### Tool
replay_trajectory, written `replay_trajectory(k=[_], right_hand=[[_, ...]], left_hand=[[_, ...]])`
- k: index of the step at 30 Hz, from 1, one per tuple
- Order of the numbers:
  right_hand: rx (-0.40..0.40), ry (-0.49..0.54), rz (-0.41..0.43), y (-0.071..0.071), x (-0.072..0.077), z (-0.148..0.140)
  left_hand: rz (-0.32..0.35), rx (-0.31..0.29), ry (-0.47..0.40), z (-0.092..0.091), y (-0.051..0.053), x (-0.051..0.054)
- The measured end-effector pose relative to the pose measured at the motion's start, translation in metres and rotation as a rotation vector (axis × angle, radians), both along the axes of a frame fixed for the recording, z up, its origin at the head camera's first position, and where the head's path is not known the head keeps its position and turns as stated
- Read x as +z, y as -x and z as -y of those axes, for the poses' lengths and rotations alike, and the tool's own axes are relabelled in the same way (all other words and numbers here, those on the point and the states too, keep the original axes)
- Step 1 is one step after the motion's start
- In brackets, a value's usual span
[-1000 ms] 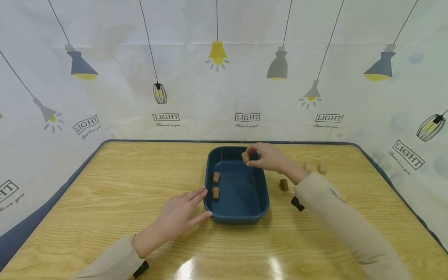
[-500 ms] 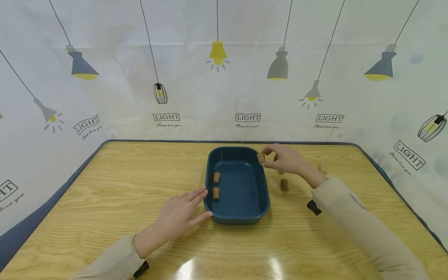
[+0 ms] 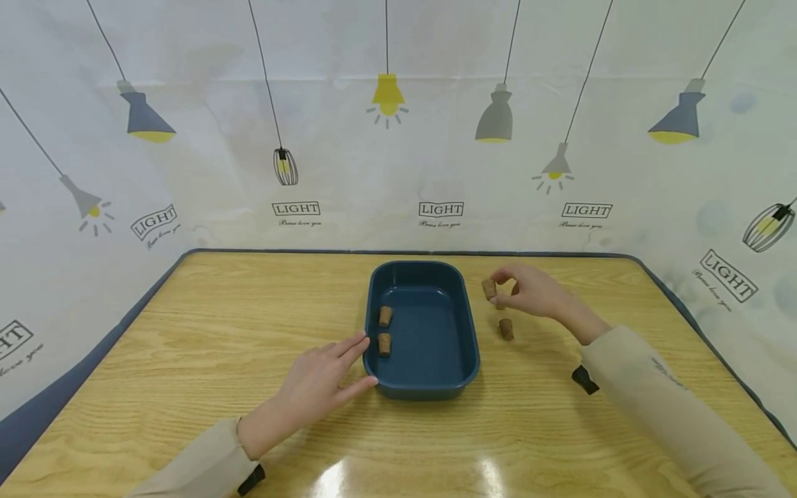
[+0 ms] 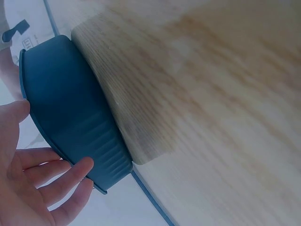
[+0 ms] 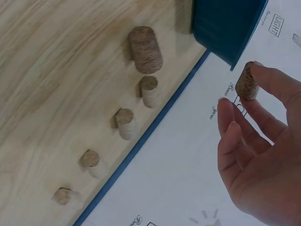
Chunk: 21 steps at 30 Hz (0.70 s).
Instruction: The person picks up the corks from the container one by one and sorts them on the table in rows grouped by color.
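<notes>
A dark blue rectangular tray (image 3: 429, 332) stands mid-table in the head view. Two brown corks, an upper cork (image 3: 385, 316) and a lower cork (image 3: 384, 344), lie along its left side. My left hand (image 3: 317, 380) touches the tray's left rim with extended fingers; the left wrist view shows them against the outer wall (image 4: 70, 103). Right of the tray, my right hand (image 3: 529, 290) pinches a cork (image 5: 247, 82) between thumb and finger, raised off the table. Below that hand, a darker cork (image 3: 506, 329) rests on the wood.
In the right wrist view, several more corks stand or lie in a row, among them a large cork (image 5: 146, 50) and a smaller cork (image 5: 126, 124). The wooden table (image 3: 261, 297) ends at a dark blue edge before a lamp-printed backdrop (image 3: 349, 152).
My right hand has moved right, from over the tray's far right corner to beside the tray, still pinching the cork. My left hand and the tray have stayed put.
</notes>
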State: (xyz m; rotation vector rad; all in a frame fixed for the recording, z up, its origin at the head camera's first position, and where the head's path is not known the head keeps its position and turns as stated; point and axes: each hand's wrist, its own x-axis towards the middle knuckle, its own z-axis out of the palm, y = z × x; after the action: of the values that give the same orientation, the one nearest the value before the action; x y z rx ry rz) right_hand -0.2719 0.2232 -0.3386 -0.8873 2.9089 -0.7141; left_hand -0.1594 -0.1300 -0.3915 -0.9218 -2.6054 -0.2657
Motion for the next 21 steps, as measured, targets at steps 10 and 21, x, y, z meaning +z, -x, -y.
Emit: replay_trajectory(k=[10, 21], right_hand=[[-0.012, -0.004, 0.028, -0.002, -0.013, -0.02], [-0.034, -0.06, 0.003, -0.009, -0.025, -0.04]], left_hand=[[0.004, -0.004, 0.0, 0.0, -0.001, 0.001], [0.005, -0.003, 0.003, 0.0, -0.001, 0.002]])
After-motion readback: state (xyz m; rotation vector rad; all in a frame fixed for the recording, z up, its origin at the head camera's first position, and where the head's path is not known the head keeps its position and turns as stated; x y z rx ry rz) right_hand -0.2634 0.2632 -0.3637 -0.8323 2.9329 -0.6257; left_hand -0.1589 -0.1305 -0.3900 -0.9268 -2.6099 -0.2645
